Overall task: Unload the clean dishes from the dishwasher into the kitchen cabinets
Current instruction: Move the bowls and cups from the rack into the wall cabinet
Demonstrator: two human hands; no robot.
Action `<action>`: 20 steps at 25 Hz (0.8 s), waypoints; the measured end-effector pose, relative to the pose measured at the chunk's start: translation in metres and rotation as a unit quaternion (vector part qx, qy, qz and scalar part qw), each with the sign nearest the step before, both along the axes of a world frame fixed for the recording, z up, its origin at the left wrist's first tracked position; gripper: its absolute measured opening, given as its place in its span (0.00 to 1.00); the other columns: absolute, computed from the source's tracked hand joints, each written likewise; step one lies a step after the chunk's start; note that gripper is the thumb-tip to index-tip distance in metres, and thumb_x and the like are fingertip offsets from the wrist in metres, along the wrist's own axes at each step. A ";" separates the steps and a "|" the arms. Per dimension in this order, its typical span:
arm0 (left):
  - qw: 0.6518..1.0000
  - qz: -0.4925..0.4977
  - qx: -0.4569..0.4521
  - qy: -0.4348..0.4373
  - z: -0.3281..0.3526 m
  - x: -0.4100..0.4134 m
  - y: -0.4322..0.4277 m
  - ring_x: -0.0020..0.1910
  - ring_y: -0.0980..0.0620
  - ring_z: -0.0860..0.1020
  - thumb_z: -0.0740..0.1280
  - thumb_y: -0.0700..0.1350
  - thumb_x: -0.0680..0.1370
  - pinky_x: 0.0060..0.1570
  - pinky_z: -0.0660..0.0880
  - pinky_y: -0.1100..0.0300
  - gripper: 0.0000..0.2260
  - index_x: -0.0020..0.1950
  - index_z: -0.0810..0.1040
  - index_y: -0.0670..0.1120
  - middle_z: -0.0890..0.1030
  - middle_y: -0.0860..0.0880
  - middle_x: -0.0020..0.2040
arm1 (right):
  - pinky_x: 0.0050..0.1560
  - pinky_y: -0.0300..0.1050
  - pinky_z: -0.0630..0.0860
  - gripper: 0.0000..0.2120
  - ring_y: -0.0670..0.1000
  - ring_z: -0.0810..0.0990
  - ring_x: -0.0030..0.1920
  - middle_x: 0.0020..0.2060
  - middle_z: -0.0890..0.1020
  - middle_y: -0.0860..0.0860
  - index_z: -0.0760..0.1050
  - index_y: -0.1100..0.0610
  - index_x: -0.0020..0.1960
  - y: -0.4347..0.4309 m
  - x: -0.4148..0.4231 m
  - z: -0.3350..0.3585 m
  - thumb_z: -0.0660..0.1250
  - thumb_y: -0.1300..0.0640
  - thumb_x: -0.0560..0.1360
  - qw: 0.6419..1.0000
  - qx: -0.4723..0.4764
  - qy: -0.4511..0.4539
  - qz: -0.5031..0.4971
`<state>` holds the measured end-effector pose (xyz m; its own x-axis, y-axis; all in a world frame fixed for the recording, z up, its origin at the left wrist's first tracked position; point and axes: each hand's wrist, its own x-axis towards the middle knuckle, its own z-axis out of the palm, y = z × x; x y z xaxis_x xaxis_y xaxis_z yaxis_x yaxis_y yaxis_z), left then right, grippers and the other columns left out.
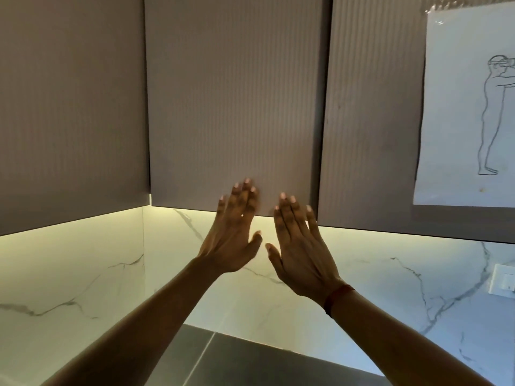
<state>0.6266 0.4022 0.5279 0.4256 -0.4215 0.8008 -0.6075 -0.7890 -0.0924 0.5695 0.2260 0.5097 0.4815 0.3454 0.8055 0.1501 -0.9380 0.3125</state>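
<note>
Both my hands are raised in front of the shut middle door (234,101) of the grey-brown upper cabinets. My left hand (237,229) has straight fingers, its tips over the door's lower edge; a ring shows on one finger. Beside it, my right hand (301,246) is also flat with fingers straight, a red band on the wrist. Neither hand holds anything. Whether the fingertips touch the door I cannot tell. No dishes and no dishwasher are in view.
A second cabinet door (373,112) to the right stands slightly ajar, with a taped paper sheet (468,107) bearing a line drawing. Lit white marble backsplash (83,274) runs below the cabinets. A dark countertop (250,363) lies beneath my arms. A wall switch (503,280) is at the right.
</note>
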 end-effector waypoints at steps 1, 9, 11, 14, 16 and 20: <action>0.999 0.000 -0.028 0.018 -0.001 0.005 0.017 0.77 0.48 0.36 0.58 0.52 0.77 0.75 0.41 0.46 0.38 0.77 0.35 0.49 0.38 0.47 0.79 | 0.75 0.61 0.54 0.32 0.59 0.48 0.78 0.77 0.52 0.60 0.52 0.63 0.78 0.010 0.006 0.002 0.50 0.45 0.81 0.999 -0.034 0.003 0.003; 0.821 -0.136 -0.487 0.265 0.004 0.023 0.096 0.71 0.48 0.65 0.66 0.50 0.76 0.65 0.64 0.52 0.21 0.68 0.68 0.52 0.69 0.50 0.71 | 0.75 0.61 0.54 0.35 0.62 0.54 0.77 0.76 0.55 0.64 0.54 0.67 0.76 0.074 0.058 0.018 0.60 0.50 0.77 0.991 -0.127 0.034 -0.016; 0.729 -0.200 -0.583 0.299 0.005 0.030 0.101 0.63 0.52 0.70 0.65 0.51 0.68 0.62 0.65 0.50 0.20 0.58 0.71 0.47 0.72 0.49 0.64 | 0.75 0.62 0.52 0.36 0.62 0.52 0.77 0.77 0.53 0.64 0.53 0.67 0.77 0.082 0.065 0.019 0.60 0.50 0.76 0.990 -0.136 0.035 -0.031; 0.667 -0.237 -0.644 0.290 0.004 0.042 0.109 0.59 0.58 0.70 0.64 0.50 0.64 0.66 0.64 0.45 0.23 0.58 0.71 0.45 0.69 0.48 0.65 | 0.76 0.62 0.50 0.37 0.62 0.49 0.78 0.77 0.51 0.63 0.52 0.66 0.77 0.092 0.075 0.020 0.60 0.50 0.76 0.988 -0.148 0.019 -0.037; 0.627 -0.260 -0.679 0.279 0.007 0.047 0.106 0.56 0.59 0.70 0.63 0.48 0.65 0.67 0.63 0.44 0.22 0.58 0.71 0.44 0.69 0.49 0.65 | 0.76 0.62 0.48 0.37 0.62 0.48 0.78 0.77 0.50 0.63 0.51 0.66 0.77 0.096 0.082 0.019 0.61 0.50 0.75 0.989 -0.145 0.008 -0.039; 0.511 -0.320 -0.758 0.247 0.022 0.041 0.097 0.64 0.50 0.68 0.59 0.38 0.76 0.71 0.60 0.40 0.08 0.53 0.73 0.45 0.73 0.53 0.59 | 0.76 0.61 0.46 0.38 0.62 0.46 0.78 0.77 0.49 0.63 0.50 0.65 0.77 0.096 0.090 0.014 0.61 0.49 0.75 0.989 -0.144 0.001 -0.031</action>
<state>0.6680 0.4996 0.5495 0.8978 0.3443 0.2744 -0.4389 0.6500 0.6203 0.6597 0.3223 0.5236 0.5109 0.5299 0.6769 0.0964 -0.8178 0.5674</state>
